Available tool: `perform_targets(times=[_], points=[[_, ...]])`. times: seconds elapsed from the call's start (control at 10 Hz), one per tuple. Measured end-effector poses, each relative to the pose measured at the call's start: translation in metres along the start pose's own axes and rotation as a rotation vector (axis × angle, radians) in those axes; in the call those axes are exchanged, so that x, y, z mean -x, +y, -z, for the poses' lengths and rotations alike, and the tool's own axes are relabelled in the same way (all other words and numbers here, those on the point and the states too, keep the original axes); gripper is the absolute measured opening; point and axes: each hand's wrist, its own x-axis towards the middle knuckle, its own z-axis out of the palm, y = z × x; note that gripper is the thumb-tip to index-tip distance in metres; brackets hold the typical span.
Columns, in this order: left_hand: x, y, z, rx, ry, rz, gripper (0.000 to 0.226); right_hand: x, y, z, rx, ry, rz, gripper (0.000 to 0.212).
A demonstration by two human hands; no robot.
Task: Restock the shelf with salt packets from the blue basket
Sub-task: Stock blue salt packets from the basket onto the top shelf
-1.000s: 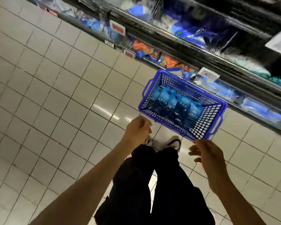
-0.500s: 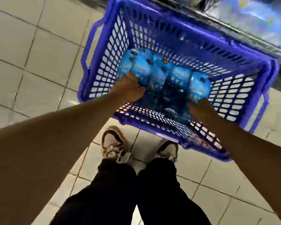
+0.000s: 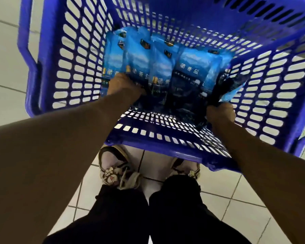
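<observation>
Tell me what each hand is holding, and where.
Right hand grips the near bottom end of the rightmost salt packet. Left hand is on the leftmost packets; its grip is hidden.

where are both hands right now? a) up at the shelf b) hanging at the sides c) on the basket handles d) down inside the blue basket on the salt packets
d: the left hand and the right hand both reach down inside the blue basket, each gripping the near ends of the salt packets that lie in a row on its floor.
</observation>
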Motion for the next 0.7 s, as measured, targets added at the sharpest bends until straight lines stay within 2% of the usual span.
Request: perform_targets(times=[0.1,0.2,0.3,0.4,0.5,0.6,0.7], points=[[0.014,0.011,0.014,0.158,0.026,0.036,0.08,0.005,0.004,0.01,0.034,0.017,0.021,0.044],[0.062,0.034,0.03,0.202,0.072,0.051,0.044,0.017,-0.008,0.032,-0.051,-0.033,0.025,0.046],[0.099,0.044,0.043,0.275,0.119,0.025,0.032,0.044,-0.021,0.058,-0.116,-0.094,0.108,0.036],[0.158,0.056,0.056,0.507,0.049,0.012,0.02,0.09,-0.042,0.078,-0.132,-0.239,0.265,0.013],[0.219,0.068,0.061,0.607,-0.025,-0.073,0.029,0.147,-0.065,0.088,-0.151,-0.421,0.325,0.014],[0.27,0.074,0.072,0.671,-0.082,-0.104,0.034,0.199,-0.075,0.104,-0.231,-0.532,0.324,0.027],[0.317,0.078,0.092,0.748,-0.148,-0.114,0.035,0.244,-0.07,0.139,-0.647,-0.803,0.173,0.026]])
